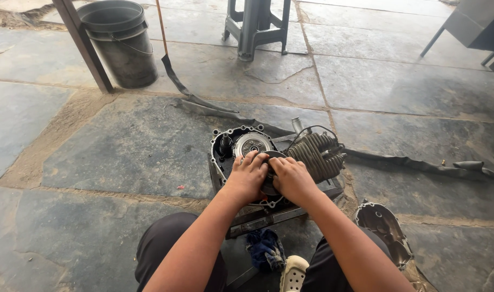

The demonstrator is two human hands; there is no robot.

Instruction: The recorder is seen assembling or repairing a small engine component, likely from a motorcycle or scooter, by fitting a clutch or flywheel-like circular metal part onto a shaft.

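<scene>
A floor of big grey stone slabs (122, 146) with sandy joints spreads out under me, dusty and uneven. Far beyond my fingertips stand a dark plastic bucket (122, 40), a slanted post (84, 46) and the legs of a grey stool (256, 27); a long strip of black rubber (420, 162) trails across the slabs past the right-hand side.

Just under my fingers sits a small engine (274, 157), its side cover off, resting on a dark metal frame (268, 216). My left hand (248, 176) and right hand (291, 178) lie side by side, touching, both pressed over a round dark disc (271, 162) in the open casing. The fingers are curled close and narrow around the disc's rim; I cannot tell how firmly they grip, since the knuckles hide the pads. Just ahead of my left fingertips shows a bright clutch-like wheel (252, 144); past my right fingertips lie the ribbed cylinder fins (317, 154).

I judge the disc stiff, heavy for its size and probably oily, so slippery; the rim is the only sensible hold, taken evenly from both sides so it does not tilt and bind. The engine itself looks far too heavy to shift by the fingers.

Back toward my wrists lies a blue rag (266, 250), and off the right forearm the removed cover (385, 230) rests hollow side up.
</scene>
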